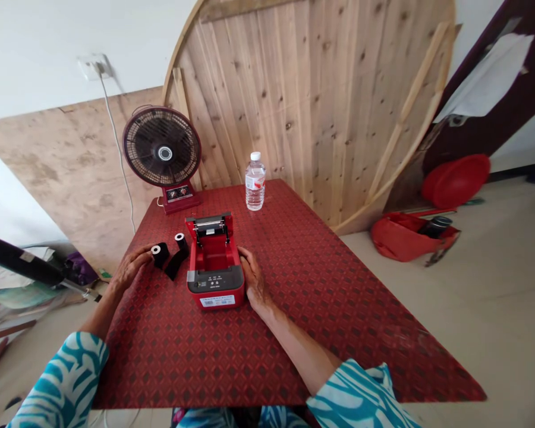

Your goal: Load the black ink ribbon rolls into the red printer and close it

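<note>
Steady printer (216, 282) with unclenched right grip (253, 278) against it, minding left grip (131, 267), pinch unclear, at black roll (161, 255) left of printer.

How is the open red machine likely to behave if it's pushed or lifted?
The red machine would probably slide rather than tip, as it looks squat with a broad base. It may be fairly light for its size, since its middle looks hollow. The raised lid might swing if bumped, as it stands up at the far end.
</note>
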### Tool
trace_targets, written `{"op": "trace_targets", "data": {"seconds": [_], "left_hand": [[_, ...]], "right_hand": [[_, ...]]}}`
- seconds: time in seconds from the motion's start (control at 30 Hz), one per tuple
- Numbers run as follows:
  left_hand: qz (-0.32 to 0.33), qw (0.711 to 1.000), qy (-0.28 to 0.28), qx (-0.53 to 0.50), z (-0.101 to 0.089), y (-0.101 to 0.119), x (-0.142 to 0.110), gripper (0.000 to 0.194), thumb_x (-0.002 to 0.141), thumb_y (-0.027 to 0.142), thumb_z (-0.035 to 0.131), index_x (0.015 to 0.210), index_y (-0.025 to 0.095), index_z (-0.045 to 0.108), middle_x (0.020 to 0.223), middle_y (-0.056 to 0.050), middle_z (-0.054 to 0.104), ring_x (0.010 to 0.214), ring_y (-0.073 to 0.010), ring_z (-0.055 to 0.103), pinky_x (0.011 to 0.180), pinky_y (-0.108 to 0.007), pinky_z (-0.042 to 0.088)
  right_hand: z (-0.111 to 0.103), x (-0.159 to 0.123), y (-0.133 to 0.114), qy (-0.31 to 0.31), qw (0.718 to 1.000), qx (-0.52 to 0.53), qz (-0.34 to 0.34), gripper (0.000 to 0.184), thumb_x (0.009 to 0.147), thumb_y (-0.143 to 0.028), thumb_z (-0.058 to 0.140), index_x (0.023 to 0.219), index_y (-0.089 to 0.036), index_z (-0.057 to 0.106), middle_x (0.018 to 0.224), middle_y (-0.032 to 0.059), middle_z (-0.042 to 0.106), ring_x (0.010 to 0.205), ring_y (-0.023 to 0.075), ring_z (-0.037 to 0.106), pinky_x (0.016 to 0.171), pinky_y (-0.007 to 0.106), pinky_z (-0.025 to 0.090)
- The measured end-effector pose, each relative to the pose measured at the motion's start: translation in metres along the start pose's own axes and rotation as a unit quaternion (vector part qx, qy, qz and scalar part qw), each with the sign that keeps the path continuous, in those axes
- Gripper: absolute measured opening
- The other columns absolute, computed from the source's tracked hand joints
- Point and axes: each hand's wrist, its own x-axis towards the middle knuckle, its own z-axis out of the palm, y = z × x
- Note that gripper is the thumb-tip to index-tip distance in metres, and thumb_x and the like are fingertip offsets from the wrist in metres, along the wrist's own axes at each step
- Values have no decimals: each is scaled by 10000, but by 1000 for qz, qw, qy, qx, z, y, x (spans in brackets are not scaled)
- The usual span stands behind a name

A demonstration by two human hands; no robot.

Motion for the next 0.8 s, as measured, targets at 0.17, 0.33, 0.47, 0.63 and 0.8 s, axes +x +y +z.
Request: {"op": "trace_targets", "data": {"seconds": [0.17, 0.33, 0.47, 0.63, 0.8], "left_hand": [[1, 999, -26, -26, 6, 5, -4, 630, 541, 689, 762, 907, 178, 716, 829, -48, 733, 844, -249, 659, 761, -313, 506], [-12, 998, 16, -68, 10, 8, -7, 644, 558, 738, 723, 853, 171, 639, 624, 15, 617, 590, -165, 570, 549, -253, 434], [-19, 993, -6, -118, 13, 32, -41, 604, 686, 712, 657, 979, 185, 628, 678, 10, 636, 580, -156, 582, 539, -246, 442], [-61, 969, -67, -228, 34, 65, -116, 511, 684, 629, 728, 939, 190, 672, 598, 20, 596, 475, -118, 517, 466, -219, 405], [-130, 932, -102, -322, 64, 71, -169, 508, 689, 633, 728, 965, 207, 707, 659, -14, 639, 523, -134, 573, 490, -229, 455]], "right_hand": [[0, 1, 0, 0, 1000, -1, -4, 409, 908, -499, 469, 1197, -255, 623, 1246, 63, 643, 1198, 241, 556, 1079, 443, 389], [0, 0, 1, -1, 1000, 7, -7, 393, 912, -491, 467, 1194, -268, 625, 1240, 49, 651, 1199, 232, 557, 1075, 435, 395], [1, 1, 3, 2, 1000, 11, 0, 391, 906, -475, 470, 1196, -262, 622, 1257, 51, 646, 1202, 234, 555, 1068, 435, 400], [2, 2, 4, 0, 1000, 27, 17, 396, 884, -461, 490, 1194, -248, 618, 1261, 57, 642, 1194, 240, 556, 1044, 442, 418], [-1, 0, 2, -8, 1000, 20, 15, 389, 872, -457, 489, 1167, -246, 631, 1246, 52, 649, 1218, 239, 542, 1068, 445, 394]]}}
